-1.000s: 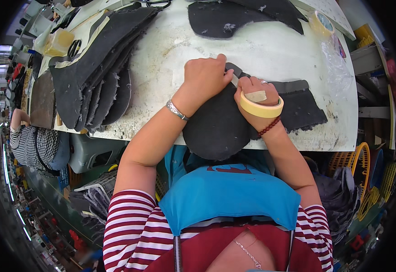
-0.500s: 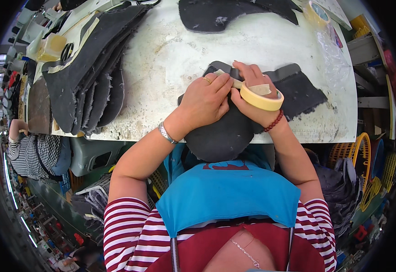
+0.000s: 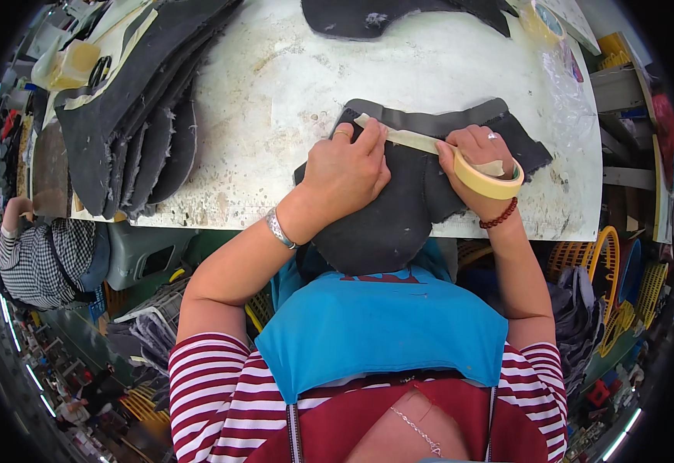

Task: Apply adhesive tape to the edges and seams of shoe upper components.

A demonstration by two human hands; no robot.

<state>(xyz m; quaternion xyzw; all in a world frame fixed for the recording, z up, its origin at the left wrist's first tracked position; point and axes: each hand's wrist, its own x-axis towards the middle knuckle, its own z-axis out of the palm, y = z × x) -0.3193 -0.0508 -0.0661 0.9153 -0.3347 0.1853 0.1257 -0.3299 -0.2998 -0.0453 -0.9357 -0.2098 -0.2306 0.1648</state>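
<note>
A black padded fabric piece (image 3: 375,224) with a curved lobe lies at the table's front edge, the lobe hanging over toward my apron. My left hand (image 3: 344,171) presses bent fingers on it, at the left end of a strip of cream masking tape (image 3: 414,140). That strip runs taut to the right along the piece's upper part. My right hand (image 3: 476,158) is closed around the roll of masking tape (image 3: 491,184), which hangs round its fingers. A small loose tape flap shows inside the ring. Under and beyond the right hand the fabric continues (image 3: 526,137).
A stack of black fabric pieces (image 3: 132,116) covers the table's left side. Another black piece (image 3: 368,17) lies at the far edge. Clear plastic wrapping with a tape roll (image 3: 549,23) is at the far right. Yellow baskets (image 3: 607,266) stand below; a person in checks (image 3: 47,258) is at left.
My right hand has moved right with the roll, drawing out a longer strip of tape. My left hand stays near the tape's end. More of the fabric is uncovered between the hands.
</note>
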